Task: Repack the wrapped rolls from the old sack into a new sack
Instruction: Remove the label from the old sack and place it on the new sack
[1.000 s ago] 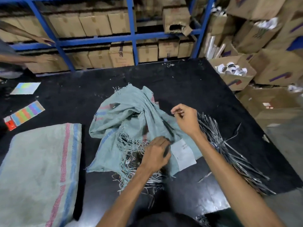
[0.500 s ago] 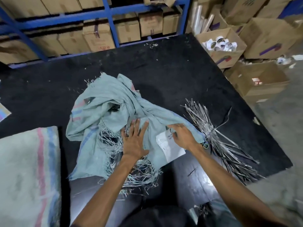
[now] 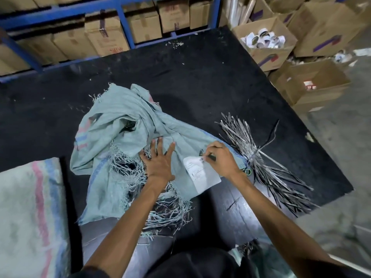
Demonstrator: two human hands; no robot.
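My left grip (image 3: pixel 159 163) lies flat, fingers spread, pinning the old sack (image 3: pixel 120 121). At the sack's right edge my right grip (image 3: pixel 220 159) pinches a pen (image 3: pixel 211 157) on the label (image 3: pixel 202 177). I'd hold the cloth taut.

Two sacks (image 3: pixel 124 127) (image 3: pixel 26 207), one label (image 3: pixel 202 177), one marker (image 3: pixel 211 157), one strip bundle (image 3: pixel 244 138)

- A black tabletop (image 3: pixel 200 77) fills the middle, scuffed and flecked with pale specks.
- Beyond its far edge stands a blue metal rack (image 3: pixel 120 11) packed with closed cardboard boxes (image 3: pixel 104 35).
- Off its right edge, open cartons (image 3: pixel 321 95) crowd a grey concrete floor (image 3: pixel 341 149).
- The far carton (image 3: pixel 267 57) holds small white-wrapped pieces.
- The light is dim.
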